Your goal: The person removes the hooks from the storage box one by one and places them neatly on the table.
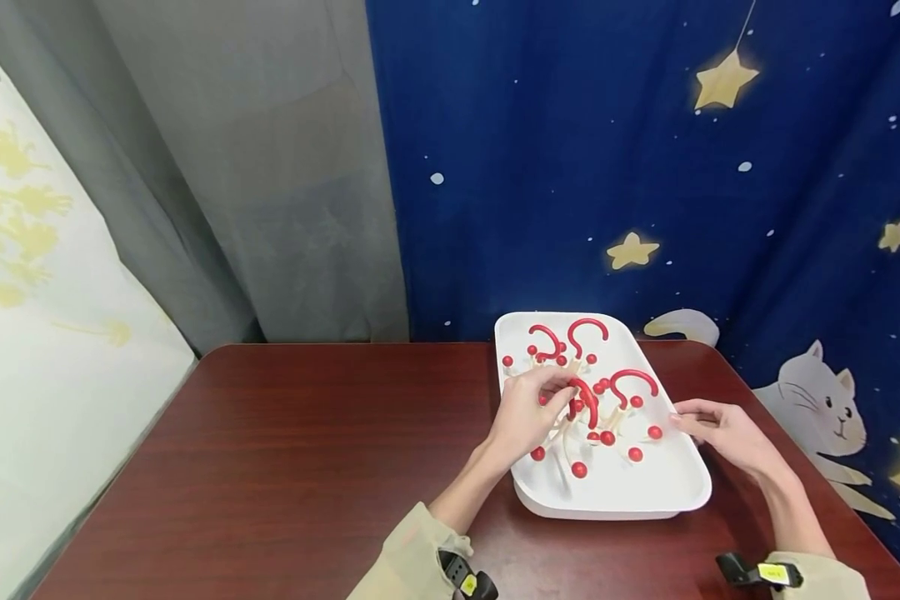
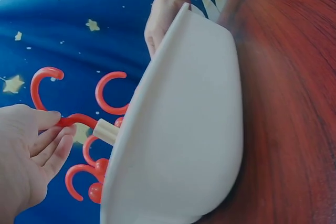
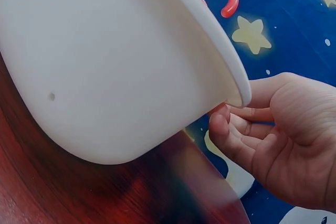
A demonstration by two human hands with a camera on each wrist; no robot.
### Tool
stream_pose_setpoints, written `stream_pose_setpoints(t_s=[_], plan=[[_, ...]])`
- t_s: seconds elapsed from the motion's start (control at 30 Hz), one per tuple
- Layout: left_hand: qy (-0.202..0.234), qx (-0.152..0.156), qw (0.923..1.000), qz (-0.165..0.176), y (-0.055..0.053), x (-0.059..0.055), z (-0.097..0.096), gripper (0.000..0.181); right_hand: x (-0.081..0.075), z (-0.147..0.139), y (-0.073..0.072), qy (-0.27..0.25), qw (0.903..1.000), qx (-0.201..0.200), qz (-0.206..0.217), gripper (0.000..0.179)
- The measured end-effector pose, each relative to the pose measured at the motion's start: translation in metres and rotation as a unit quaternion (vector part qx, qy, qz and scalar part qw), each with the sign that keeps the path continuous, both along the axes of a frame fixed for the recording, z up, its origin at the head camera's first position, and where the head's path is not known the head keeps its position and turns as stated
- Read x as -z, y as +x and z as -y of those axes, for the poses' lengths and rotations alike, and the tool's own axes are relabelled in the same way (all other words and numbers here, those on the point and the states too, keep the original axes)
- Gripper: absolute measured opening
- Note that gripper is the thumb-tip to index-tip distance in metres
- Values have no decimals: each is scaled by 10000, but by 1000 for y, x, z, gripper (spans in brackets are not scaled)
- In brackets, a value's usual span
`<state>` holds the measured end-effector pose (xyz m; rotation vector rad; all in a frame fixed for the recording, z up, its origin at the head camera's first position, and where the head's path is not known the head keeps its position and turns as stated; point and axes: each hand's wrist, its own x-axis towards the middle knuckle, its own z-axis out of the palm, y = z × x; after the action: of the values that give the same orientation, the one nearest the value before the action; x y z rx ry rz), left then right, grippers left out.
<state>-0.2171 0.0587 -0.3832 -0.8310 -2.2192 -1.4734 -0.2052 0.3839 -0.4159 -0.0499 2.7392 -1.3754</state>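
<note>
A white tray (image 1: 648,487) stands on the right side of the table, holding several hangers with red hooks, cream stems and thin arms tipped with red balls. My left hand (image 1: 521,412) pinches the red hook (image 1: 588,402) of the hanger nearest me, over the tray's left half. In the left wrist view, thumb and fingers meet on that hook (image 2: 79,119), just above its cream stem (image 2: 107,131). At the tray's right rim is my right hand (image 1: 731,435), gripping the edge; the right wrist view shows its fingers (image 3: 220,121) bent against the rim from outside.
The dark red-brown table (image 1: 307,450) stretches left of the tray. Behind it hang a grey curtain (image 1: 300,233) and a blue curtain (image 1: 525,167) with stars and a cat. Other red hooks (image 1: 633,377) stick up from the tray.
</note>
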Motion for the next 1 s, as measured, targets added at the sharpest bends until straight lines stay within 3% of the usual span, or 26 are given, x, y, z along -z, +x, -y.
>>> stream_pose_setpoints(t_s=[0.47,0.7,1.0], plan=[[674,-79,9970,-366,4,-29,21,16,3,-1,-4,-180,9997,154,17,55],[900,-418,9939,-478,-1,-39,42,15,2,0,-4,-249,9995,170,42,55],[1102,-958,9885,-398,-18,-41,78,12,2,0,-4,-320,9993,199,86,57]])
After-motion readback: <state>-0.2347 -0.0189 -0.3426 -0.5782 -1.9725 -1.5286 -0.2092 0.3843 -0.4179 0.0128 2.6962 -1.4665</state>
